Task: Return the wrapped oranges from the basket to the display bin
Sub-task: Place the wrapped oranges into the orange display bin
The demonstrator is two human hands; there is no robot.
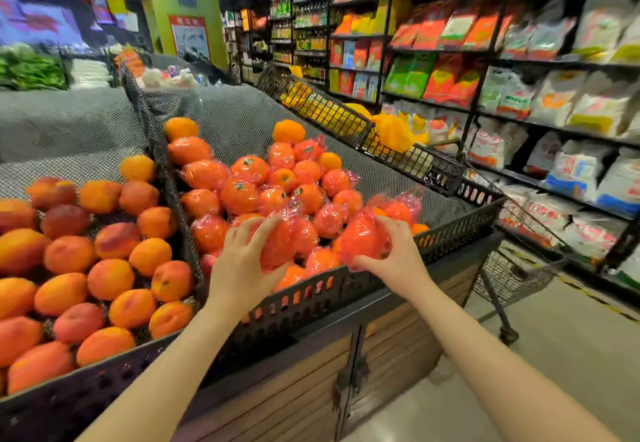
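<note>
Display bin (pixel 346 279): stickered wrapped oranges (pixel 242 195), unreadable.

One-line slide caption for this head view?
Both hands, left and right, each set a wrapped orange into the display bin.

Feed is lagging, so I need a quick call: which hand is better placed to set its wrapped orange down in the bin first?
Probably left. The left hand holds its wrapped orange over the pile; the right hand's orange hangs nearer the bin's front rim.

Stocked shelves (pixel 519 60) line a grey floor (pixel 571 337).
</note>
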